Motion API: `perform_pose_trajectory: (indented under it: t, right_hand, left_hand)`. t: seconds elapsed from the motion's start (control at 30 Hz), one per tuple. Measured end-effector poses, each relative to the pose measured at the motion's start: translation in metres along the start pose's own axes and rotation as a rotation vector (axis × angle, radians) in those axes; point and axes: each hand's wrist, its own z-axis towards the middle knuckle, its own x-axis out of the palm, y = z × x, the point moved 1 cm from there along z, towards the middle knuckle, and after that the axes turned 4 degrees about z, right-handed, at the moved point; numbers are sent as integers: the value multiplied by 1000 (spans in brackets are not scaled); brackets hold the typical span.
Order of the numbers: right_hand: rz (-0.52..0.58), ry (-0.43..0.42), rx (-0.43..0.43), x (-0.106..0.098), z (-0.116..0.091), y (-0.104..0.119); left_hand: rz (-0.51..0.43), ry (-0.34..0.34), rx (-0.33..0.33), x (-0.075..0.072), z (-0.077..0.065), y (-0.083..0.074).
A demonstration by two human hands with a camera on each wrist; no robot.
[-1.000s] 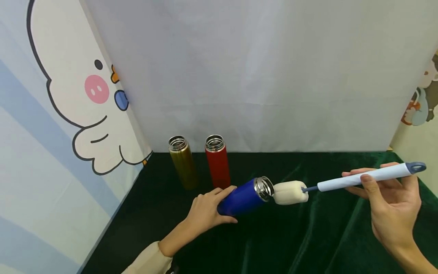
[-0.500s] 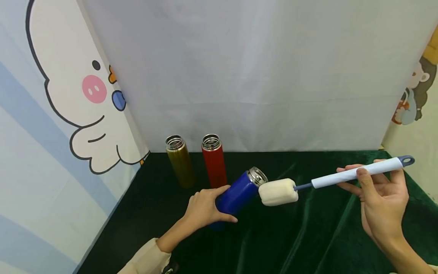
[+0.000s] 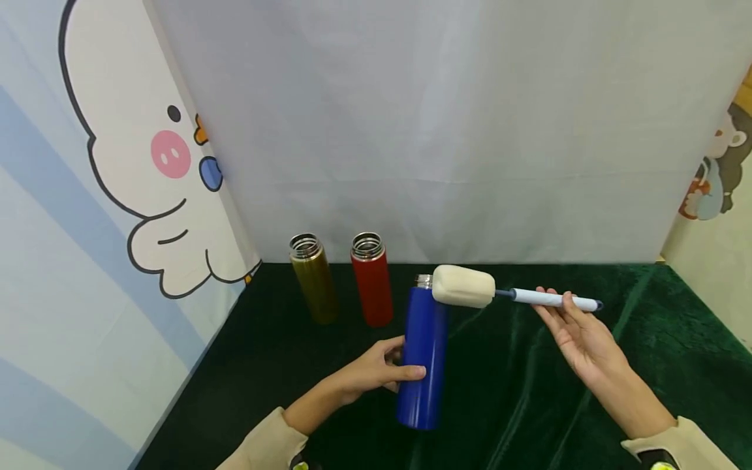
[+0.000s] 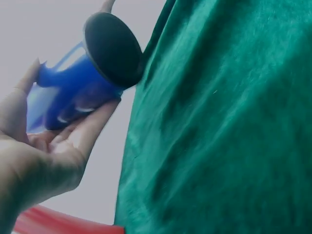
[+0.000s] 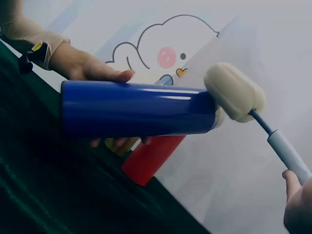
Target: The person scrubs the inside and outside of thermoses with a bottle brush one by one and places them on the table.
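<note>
My left hand [image 3: 373, 369] holds a blue metal bottle [image 3: 423, 346] round its lower half, nearly upright above the cloth. In the left wrist view the dark base of the bottle [image 4: 116, 51] faces the camera. A sponge bottle brush [image 3: 464, 286] has a white foam head, a thin dark stem and a pale blue handle. My right hand [image 3: 584, 339] pinches that handle between thumb and fingers. The brush lies almost level, its foam head in front of the bottle's steel mouth and partly hiding it. Whether foam and rim touch, I cannot tell.
A gold bottle [image 3: 316, 284] and a red bottle [image 3: 373, 287] stand uncapped behind and left of the blue one. Dark green velvet cloth [image 3: 529, 391] covers the table. A grey-white curtain [image 3: 440, 130] hangs at the back, with a cartoon-printed panel [image 3: 106, 196] at left.
The blue bottle has swung from leaning right to nearly upright. The bottle brush has moved left and up, its foam head now before the bottle's mouth. Gold and red bottles stay standing.
</note>
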Motion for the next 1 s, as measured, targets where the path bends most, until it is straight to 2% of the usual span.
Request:
perform_pose_trajectory:
  t: [0.07, 0.17, 0.37, 0.57, 0.77, 0.87, 1.0]
  right_hand:
    - [49, -4, 73, -8, 3, -3]
    - [55, 3, 146, -17, 2, -8]
    - [-68, 24, 275, -30, -4, -15]
    - [-202, 57, 353, -41, -13, -16]
    - [-290, 94, 405, -43, -13, -10]
    - [-253, 81, 398, -41, -9, -7]
    - [-112, 35, 364, -34, 2, -6]
  left_hand:
    - [-65, 39, 8, 3, 5, 2]
    - [-129, 72, 30, 5, 9, 5]
    - [-245, 99, 76, 4, 16, 9]
    - [-375, 97, 123, 1, 19, 5]
    - [-445, 101, 121, 1, 20, 0]
    - [-434, 117, 111, 1, 20, 1]
    - [-383, 149, 102, 2, 18, 4]
